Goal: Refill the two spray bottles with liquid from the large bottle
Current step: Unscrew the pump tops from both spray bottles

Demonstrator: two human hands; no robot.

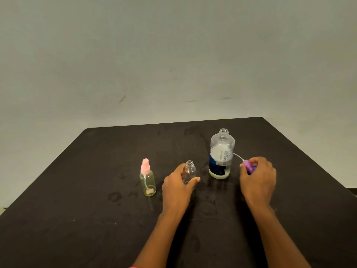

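A large clear bottle [221, 153] with a dark blue label stands uncapped right of centre, holding liquid in its lower part. My left hand [177, 185] grips a small clear spray bottle [190, 171] whose neck is uncovered. The purple spray cap [248, 165] with its thin white dip tube is pinched in my right hand [258, 177], low over the table just right of the large bottle. Further left stands a second small spray bottle [147, 179], greenish glass with its pink spray head screwed on, untouched.
All stands on a dark table [77, 219] with damp smears around the bottles. Its far edge meets a plain pale wall; the right edge runs diagonally behind my right hand.
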